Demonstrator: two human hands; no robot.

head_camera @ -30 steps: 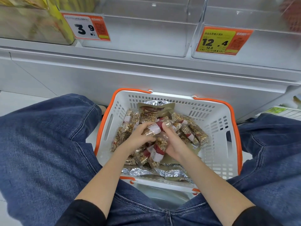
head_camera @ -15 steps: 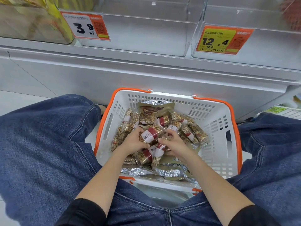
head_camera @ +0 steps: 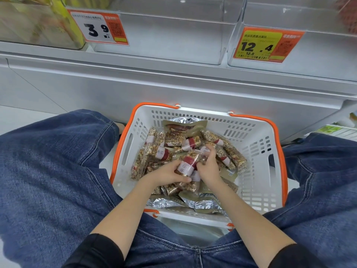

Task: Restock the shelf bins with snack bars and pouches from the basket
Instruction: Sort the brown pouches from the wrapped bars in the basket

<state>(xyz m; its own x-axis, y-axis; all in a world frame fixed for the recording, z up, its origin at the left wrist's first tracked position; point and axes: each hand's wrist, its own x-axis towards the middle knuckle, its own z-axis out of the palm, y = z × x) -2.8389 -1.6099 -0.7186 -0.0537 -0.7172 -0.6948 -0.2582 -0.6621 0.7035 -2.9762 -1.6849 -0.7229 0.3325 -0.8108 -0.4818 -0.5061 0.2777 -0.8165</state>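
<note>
A white basket with orange rim (head_camera: 257, 157) sits on the floor between my knees, holding several clear-wrapped snack bars (head_camera: 229, 151) with red-and-white labels and silver-and-olive pouches (head_camera: 183, 125). My left hand (head_camera: 166, 175) grips a bundle of snack bars (head_camera: 186, 166) in the middle of the basket. My right hand (head_camera: 207, 167) curls round the same bundle from the right side. More pouches (head_camera: 201, 203) lie at the basket's near edge, under my wrists.
Clear shelf bins (head_camera: 164, 35) stand above the basket, with price tags 3.9 (head_camera: 98, 28) and 12.4 (head_camera: 267, 45). The left bin (head_camera: 36, 22) holds yellow packs. My jeans-clad legs (head_camera: 54, 171) flank the basket on both sides.
Both hands have shifted slightly toward the near middle of the basket and gathered the bars into a tighter bundle between them.
</note>
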